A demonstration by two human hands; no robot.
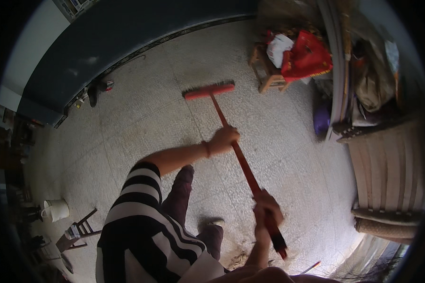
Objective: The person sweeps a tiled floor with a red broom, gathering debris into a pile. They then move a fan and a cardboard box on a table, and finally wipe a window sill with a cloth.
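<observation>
A push broom with a red head and dark bristles rests on the speckled tile floor, its reddish handle slanting down towards me. My left hand is closed around the handle's upper part, with a band on the wrist. Nearer the handle's end, my right hand grips it too, slightly blurred. Some brownish debris lies on the floor by my right forearm.
Red and white bags sit on a wooden stool at upper right. A slatted wooden seat stands right. Dark shoes lie by the wall. A white bucket and an overturned wooden stool or chair are lower left.
</observation>
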